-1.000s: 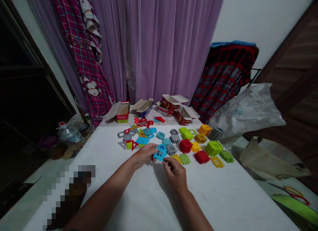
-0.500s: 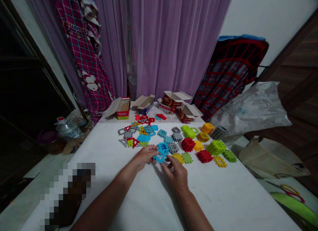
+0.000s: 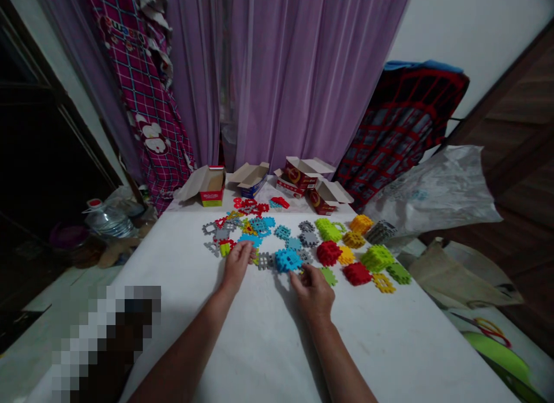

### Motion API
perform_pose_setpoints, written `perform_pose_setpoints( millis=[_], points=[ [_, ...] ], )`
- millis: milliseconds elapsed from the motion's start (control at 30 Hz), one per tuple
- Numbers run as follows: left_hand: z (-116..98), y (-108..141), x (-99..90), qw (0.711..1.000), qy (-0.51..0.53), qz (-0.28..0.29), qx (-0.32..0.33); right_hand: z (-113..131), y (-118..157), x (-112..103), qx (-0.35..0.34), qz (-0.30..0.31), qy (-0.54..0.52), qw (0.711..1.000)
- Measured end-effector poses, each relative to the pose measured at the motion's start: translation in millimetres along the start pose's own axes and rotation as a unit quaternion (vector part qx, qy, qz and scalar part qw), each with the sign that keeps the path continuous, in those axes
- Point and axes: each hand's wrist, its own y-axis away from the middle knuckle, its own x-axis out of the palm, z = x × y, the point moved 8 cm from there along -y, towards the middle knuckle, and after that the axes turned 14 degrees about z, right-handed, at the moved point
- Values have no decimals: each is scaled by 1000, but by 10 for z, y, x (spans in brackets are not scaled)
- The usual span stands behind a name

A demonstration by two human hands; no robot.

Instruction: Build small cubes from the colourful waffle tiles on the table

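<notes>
A stack of blue toothed plastic pieces (image 3: pixel 287 260) stands on the white table, with a grey piece (image 3: pixel 265 261) lying flat to its left. My left hand (image 3: pixel 237 265) is at the near edge of a mixed pile, its fingertips by a flat blue piece (image 3: pixel 250 240); whether they grip anything is too small to tell. Just right of the blue stack, my right hand (image 3: pixel 315 290) has its thumb and index finger curled and slightly apart, with nothing visible between them. Behind it are a green piece (image 3: pixel 329 276) and a red block (image 3: pixel 329 253).
Open cardboard boxes (image 3: pixel 213 186) line the back of the table (image 3: pixel 242 345). Further red, yellow and green blocks (image 3: pixel 377 257) stand at the right. Scissors (image 3: pixel 487 329) lie beyond the right edge. A water bottle (image 3: pixel 108 219) stands off the left side.
My left hand has let go of the blue piece and moved left to the mixed pile. The blue pieces now sit stacked on the table. My right hand has shifted slightly right and down.
</notes>
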Motion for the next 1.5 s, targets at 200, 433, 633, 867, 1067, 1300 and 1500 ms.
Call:
perform_pose_setpoints(
  millis=[200, 433, 633, 867, 1067, 1300, 1500],
  points=[
    [49, -4, -350, 990, -93, -86, 53, -63, -66, 152, 49, -11, 10, 999],
    [80, -21, -315, 993, -83, -73, 32, -37, -76, 212, 41, 4, 28, 999],
    [101, -36, -326, 994, -87, -64, 30, -56, -71, 235, 66, 12, 36, 997],
    [144, -49, -340, 996, -62, -57, 31, -90, -42, 267, 81, 18, 36, 996],
    [107, -102, -372, 990, -110, -73, 57, -104, -94, 107, 58, -6, 4, 998],
    [-294, -575, -92, 912, -404, -4, 67, -177, -133, -2, -16, -20, -33, 999],
    [-329, -990, 196, 797, -597, 90, 18, -133, -137, -19, -65, -34, -55, 996]
  ],
)
